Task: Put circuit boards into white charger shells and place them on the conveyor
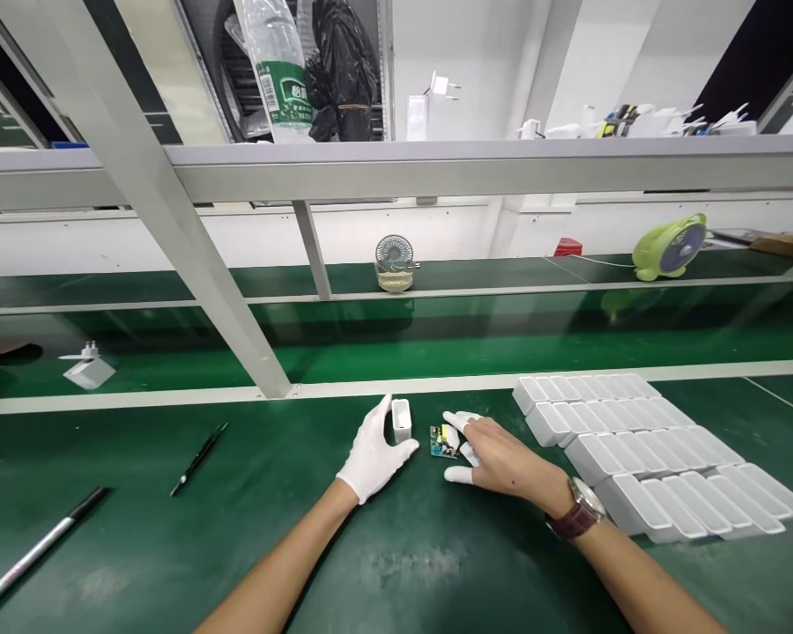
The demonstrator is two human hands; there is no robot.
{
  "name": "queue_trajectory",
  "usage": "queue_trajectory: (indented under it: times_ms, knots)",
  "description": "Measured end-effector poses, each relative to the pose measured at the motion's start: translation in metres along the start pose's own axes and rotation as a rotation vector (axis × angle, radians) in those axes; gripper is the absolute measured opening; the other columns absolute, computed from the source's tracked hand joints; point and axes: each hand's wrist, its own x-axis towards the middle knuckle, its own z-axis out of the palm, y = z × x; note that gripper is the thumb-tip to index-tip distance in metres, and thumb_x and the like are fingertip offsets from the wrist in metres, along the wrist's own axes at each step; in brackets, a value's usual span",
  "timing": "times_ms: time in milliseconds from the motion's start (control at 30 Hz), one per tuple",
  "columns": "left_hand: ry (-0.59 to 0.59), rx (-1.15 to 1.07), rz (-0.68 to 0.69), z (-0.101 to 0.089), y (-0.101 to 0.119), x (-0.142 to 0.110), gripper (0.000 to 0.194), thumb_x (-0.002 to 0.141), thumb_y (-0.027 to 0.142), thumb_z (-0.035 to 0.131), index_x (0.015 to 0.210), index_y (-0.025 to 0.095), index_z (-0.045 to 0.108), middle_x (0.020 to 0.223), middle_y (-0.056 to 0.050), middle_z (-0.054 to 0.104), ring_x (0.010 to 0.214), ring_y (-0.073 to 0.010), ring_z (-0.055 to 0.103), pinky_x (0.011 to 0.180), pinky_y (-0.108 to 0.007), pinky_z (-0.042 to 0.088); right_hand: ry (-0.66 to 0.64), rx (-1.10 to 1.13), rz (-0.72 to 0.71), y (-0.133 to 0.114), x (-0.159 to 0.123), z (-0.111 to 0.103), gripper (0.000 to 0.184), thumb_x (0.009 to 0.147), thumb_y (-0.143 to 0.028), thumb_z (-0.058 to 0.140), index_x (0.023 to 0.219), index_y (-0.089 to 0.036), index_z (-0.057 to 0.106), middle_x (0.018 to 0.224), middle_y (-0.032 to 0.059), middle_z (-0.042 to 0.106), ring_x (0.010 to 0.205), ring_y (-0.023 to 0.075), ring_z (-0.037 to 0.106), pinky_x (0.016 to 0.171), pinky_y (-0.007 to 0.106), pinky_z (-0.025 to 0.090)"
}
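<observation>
My left hand (375,453), in a white glove, has its thumb and forefinger around a small white charger case (402,420) that stands on the green bench. Just right of it lies a small circuit board (444,441) with yellow, blue and white parts. My right hand (502,453), with white covers on its fingertips, is over the board's right side, thumb and fingers apart. A white piece (470,453) shows beneath its fingers; whether it is a covered fingertip or a separate part I cannot tell.
Rows of white plastic cases (654,449) stand to the right. On the left lie a black pen (199,459) and a long rod (40,555). Behind the bench edge are a white plug adapter (89,368), a small fan (395,262) and a green fan (670,247). A slanted metal post (191,220) crosses the left side.
</observation>
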Motion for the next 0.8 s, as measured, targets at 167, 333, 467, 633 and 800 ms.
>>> queue_trajectory:
  times_ms: [167,333,467,633,800]
  knots:
    - [-0.017,-0.017,0.012,0.0,-0.005,0.001,0.08,0.074,0.027,0.071,0.148,0.021,0.041,0.149,-0.012,0.049,0.138,-0.0306,0.047,0.116,-0.048,0.036,0.034,0.03,-0.026,0.013,-0.003,0.015,0.062,0.089,-0.025,0.058,0.148,-0.011,0.041,0.139,0.0187,0.057,0.135,0.0317,0.049,0.112,0.05,0.042]
    - [0.047,0.047,0.0,0.003,-0.003,0.0,0.083,0.068,0.031,0.079,0.143,0.019,0.045,0.13,-0.012,0.057,0.121,-0.03,0.058,0.107,-0.047,0.045,0.105,0.07,-0.03,0.021,-0.007,0.021,0.061,0.09,-0.027,0.06,0.147,-0.017,0.042,0.132,0.0143,0.062,0.129,0.0294,0.054,0.11,0.048,0.044]
    - [0.101,0.093,0.043,0.004,0.004,-0.003,0.099,0.058,0.031,0.087,0.144,0.018,0.04,0.124,-0.01,0.051,0.113,-0.0274,0.059,0.103,-0.045,0.048,0.193,0.032,-0.052,0.024,-0.008,0.023,0.066,0.085,-0.034,0.072,0.144,-0.018,0.046,0.127,0.014,0.064,0.125,0.0319,0.056,0.107,0.05,0.047]
    - [0.078,0.13,0.095,0.005,0.002,-0.006,0.075,0.072,0.023,0.076,0.14,0.023,0.044,0.101,-0.001,0.056,0.094,-0.0199,0.061,0.093,-0.043,0.052,0.22,-0.047,-0.109,0.021,-0.009,0.016,0.061,0.086,-0.033,0.074,0.139,-0.016,0.05,0.123,0.0151,0.066,0.13,0.0342,0.053,0.106,0.052,0.047]
    - [-0.063,0.06,0.162,0.005,0.003,-0.01,0.096,0.064,0.021,0.083,0.147,0.028,0.035,0.124,-0.004,0.056,0.087,-0.0153,0.059,0.088,-0.038,0.054,0.224,-0.087,-0.123,0.018,-0.009,0.01,0.057,0.089,-0.039,0.07,0.137,-0.014,0.051,0.12,0.0171,0.066,0.13,0.0359,0.052,0.107,0.055,0.045]
